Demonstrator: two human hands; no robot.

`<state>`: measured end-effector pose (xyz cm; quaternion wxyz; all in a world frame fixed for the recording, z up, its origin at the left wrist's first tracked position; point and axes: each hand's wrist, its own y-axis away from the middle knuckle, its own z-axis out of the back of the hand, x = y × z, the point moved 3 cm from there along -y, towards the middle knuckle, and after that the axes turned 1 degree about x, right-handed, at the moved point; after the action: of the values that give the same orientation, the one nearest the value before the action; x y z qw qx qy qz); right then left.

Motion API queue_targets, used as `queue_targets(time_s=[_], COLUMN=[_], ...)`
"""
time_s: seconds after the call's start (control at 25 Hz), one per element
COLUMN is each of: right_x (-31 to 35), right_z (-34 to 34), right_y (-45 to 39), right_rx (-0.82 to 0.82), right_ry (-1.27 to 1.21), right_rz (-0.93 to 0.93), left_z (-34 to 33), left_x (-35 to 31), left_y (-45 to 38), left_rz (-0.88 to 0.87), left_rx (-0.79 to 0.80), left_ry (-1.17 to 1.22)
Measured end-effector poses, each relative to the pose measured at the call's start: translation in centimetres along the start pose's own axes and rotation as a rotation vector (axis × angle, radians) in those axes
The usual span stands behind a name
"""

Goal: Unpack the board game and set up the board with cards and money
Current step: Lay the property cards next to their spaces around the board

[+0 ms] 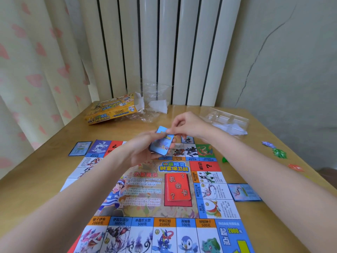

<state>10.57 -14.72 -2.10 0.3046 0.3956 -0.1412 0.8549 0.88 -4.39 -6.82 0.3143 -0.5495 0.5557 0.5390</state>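
The paper game board (145,194) lies flat on the wooden table. A red card stack (177,188) sits on its centre. My left hand (144,152) holds a stack of blue cards (161,145) above the board's far edge. My right hand (186,126) pinches the top blue card of that stack at its upper corner. One blue card (80,148) lies off the board's far left corner, another (244,191) beside its right edge.
The yellow game box (111,110) lies open at the table's back, with clear plastic wrap (155,99) beside it. A clear plastic tray (226,120) sits back right. Small coloured pieces (279,153) lie near the right edge. A radiator stands behind.
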Motion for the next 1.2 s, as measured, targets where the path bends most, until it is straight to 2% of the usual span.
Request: queue_targets(time_s=[0.12, 0.24, 0.28, 0.36, 0.4, 0.44, 0.48, 0.56, 0.6, 0.68, 0.76, 0.88, 0.96, 1.08, 1.2], right_x=[0.4, 0.7, 0.8, 1.2, 1.8, 2.7, 3.4, 3.9, 3.6, 2.8, 2.5, 2.5, 2.1, 0.9, 0.8], right_z=[0.0, 0.3, 0.7, 2.0, 2.2, 1.9, 1.1, -1.4, -2.5, -3.3, -3.3, -1.9, -1.4, -2.1, -2.7], right_y=[0.6, 1.2, 1.3, 1.7, 2.1, 2.7, 3.2, 4.3, 4.7, 4.9, 4.9, 4.4, 4.0, 3.5, 2.9], right_rx=[0.026, 0.045, -0.017, -0.317, -0.464, -0.518, -0.480, -0.281, -0.181, -0.083, -0.082, -0.249, -0.288, -0.185, -0.129], right_ry=[-0.081, -0.104, -0.095, -0.008, 0.050, 0.116, 0.214, 0.434, 0.494, 0.501, 0.331, 0.002, -0.063, -0.099, -0.206], right_rz=[-0.005, -0.042, -0.052, 0.003, 0.094, 0.208, 0.311, 0.417, 0.411, 0.379, 0.345, 0.257, 0.167, -0.011, -0.074], left_z=[0.4, 1.1, 1.5, 2.3, 2.4, 2.3, 2.0, 1.5, 1.4, 1.6, 1.8, 1.7, 1.7, 1.5, 1.3], left_x=[0.0, -0.1, -0.1, 0.2, 0.5, 0.7, 0.7, 0.4, 0.2, -0.1, 0.0, -0.1, -0.2, -0.3, -0.8], left_y=[1.0, 2.1, 2.4, 2.9, 3.1, 3.3, 3.4, 3.3, 3.3, 3.3, 3.6, 3.8, 3.9, 3.6, 3.0], left_rz=[0.039, 0.016, 0.014, 0.064, 0.102, 0.123, 0.119, 0.067, 0.040, 0.003, -0.027, -0.061, -0.073, -0.077, -0.090], left_rx=[0.063, 0.017, 0.002, -0.024, -0.039, -0.049, -0.054, -0.091, -0.124, -0.167, -0.178, -0.168, -0.160, -0.160, -0.171], left_ry=[0.053, 0.134, 0.171, 0.210, 0.215, 0.221, 0.237, 0.294, 0.307, 0.233, 0.133, 0.115, 0.115, 0.123, 0.079])
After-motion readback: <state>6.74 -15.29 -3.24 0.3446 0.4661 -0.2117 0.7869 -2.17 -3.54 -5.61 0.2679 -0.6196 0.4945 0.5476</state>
